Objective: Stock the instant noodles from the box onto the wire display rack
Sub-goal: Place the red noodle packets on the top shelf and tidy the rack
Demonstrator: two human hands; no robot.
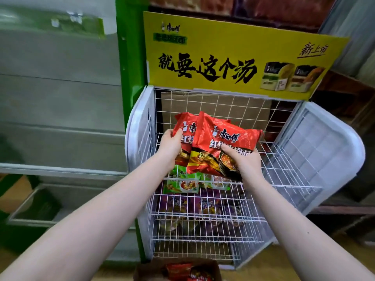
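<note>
**Head view: two hands held red noodle packets over the top shelf of a wire rack**

Head camera looked down along two bare forearms. At far left stood a blurred grey cabinet point(60, 94), and beside it a green post point(126, 63). Next, the left hand point(171, 145) gripped a red noodle packet point(185, 128), with the thumb across its front and the fingers curled behind. Below it, on the rack's lower shelves, lay green packets point(182, 182) and, further down, purple packets point(203, 206). On the floor at the bottom edge sat a cardboard box point(142, 270), open, with more red packets point(179, 269) inside. Overlapping the first packet on its right was a second red packet point(229, 138), tilted and held by the right hand point(243, 161), whose fingers wrapped round the lower edge. Both packets hung above the top shelf of the wire display rack point(316, 151), white, with curved side panels. Above the rack stood a yellow sign point(243, 57) with black Chinese lettering.
</note>
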